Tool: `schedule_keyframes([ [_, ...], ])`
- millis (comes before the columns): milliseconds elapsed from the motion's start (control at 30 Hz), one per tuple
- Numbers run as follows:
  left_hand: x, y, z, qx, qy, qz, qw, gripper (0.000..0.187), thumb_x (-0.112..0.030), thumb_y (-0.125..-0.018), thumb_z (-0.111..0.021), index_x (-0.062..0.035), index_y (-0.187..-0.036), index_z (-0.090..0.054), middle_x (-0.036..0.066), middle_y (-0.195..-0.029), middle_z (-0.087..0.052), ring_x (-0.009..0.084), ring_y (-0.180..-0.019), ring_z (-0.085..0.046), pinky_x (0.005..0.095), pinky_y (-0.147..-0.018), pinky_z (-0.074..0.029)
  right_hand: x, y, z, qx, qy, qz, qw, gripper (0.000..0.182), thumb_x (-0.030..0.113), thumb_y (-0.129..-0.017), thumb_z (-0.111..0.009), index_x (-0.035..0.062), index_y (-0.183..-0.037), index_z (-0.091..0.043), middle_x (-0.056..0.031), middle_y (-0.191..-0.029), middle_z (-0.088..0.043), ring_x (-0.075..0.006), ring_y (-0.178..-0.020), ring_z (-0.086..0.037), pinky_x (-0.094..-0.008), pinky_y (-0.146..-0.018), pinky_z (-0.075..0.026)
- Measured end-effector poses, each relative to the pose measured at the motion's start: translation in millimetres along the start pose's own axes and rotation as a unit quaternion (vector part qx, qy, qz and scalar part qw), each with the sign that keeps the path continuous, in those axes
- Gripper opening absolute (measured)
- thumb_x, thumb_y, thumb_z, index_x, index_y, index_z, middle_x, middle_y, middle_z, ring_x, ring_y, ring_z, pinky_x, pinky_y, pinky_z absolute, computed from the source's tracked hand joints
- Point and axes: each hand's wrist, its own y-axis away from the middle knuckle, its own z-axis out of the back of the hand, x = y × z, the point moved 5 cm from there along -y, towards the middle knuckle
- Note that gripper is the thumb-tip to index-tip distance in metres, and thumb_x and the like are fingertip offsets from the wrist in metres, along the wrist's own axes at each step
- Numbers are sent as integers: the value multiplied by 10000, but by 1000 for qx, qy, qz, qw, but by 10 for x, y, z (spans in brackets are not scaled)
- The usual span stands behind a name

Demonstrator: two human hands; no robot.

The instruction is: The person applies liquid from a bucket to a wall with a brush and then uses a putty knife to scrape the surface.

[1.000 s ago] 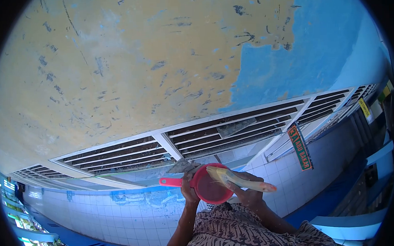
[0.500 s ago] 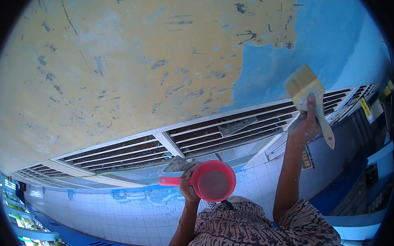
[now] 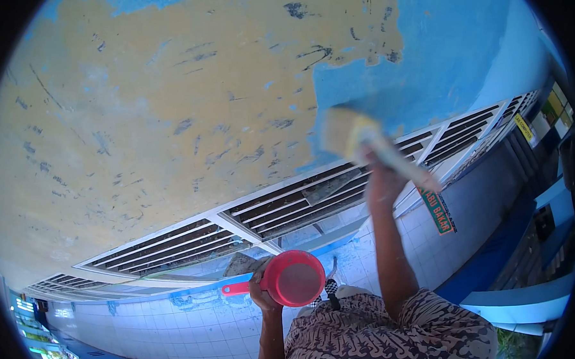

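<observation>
My right hand (image 3: pixel 384 178) is closed around the handle of a wide paintbrush (image 3: pixel 346 135), both smeared by motion. The brush's pale bristles are against or close over the painted surface, where blue paint (image 3: pixel 418 87) borders the tan, scuffed part (image 3: pixel 168 101). Lower down, my left hand (image 3: pixel 261 293) grips a red plastic dipper (image 3: pixel 295 251) near where its handle meets the bowl. Pale, greyish liquid (image 3: pixel 299 281) shows inside the dipper. A flat grey piece (image 3: pixel 240 265) appears just beyond my left fingers.
White-framed louvres (image 3: pixel 289 208) run below the painted surface, with a grey slab (image 3: pixel 331 187) behind the slats. A white tiled wall (image 3: pixel 210 324) lies beneath. A green sign with red lettering (image 3: pixel 435 209) and a yellow sign (image 3: pixel 524 129) are at the right.
My right hand has swept the paintbrush leftward toward the blue-tan border. My left hand still holds the dipper, slightly lower and further left in view. The whole view has shifted a little.
</observation>
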Motion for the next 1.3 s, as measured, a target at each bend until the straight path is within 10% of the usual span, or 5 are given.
schedule_keyframes([
  [200,34,8,290,-1,9,26,1000,616,-357,-899,-429,138,-1249,-540,219,-1228,-622,337,-1152,-592,454,-1035,-455,1,-714,936,-296,163,173,925,341,181,-874,-795,-95,-1033,-674,-175,-980,-705,-252,-852,-682,-378,-749,-574],
  [533,-137,25,-140,-44,-80,16,996,429,-350,-883,-442,36,-1007,-582,120,-1027,-622,259,-1052,-596,429,-1024,-466,15,606,55,198,211,292,911,307,26,-771,-802,45,-1066,-720,-142,-1022,-728,-303,-920,-719,-366,-825,-588],
  [767,-93,125,220,16,-28,8,999,428,-350,-897,-433,26,-1017,-598,137,-1090,-619,274,-1074,-581,434,-1006,-454,-120,-977,1314,-297,108,235,919,228,94,-909,-708,-94,-1037,-690,-146,-935,-705,-208,-792,-661,-346,-747,-547],
  [1067,-41,-40,-38,57,-61,2,996,489,-383,-904,-387,35,-995,-624,110,-986,-635,235,-956,-605,377,-876,-498,138,595,-86,238,122,265,926,280,43,-779,-824,38,-1044,-732,-121,-992,-744,-254,-903,-727,-341,-819,-579],
  [1300,-120,41,90,15,-72,-16,997,506,-321,-928,-354,76,-1047,-644,161,-1055,-666,273,-998,-631,390,-909,-522,326,-2244,1601,-213,23,241,947,214,130,-811,-821,-48,-886,-727,-23,-738,-646,-107,-644,-578,-271,-600,-460],
])
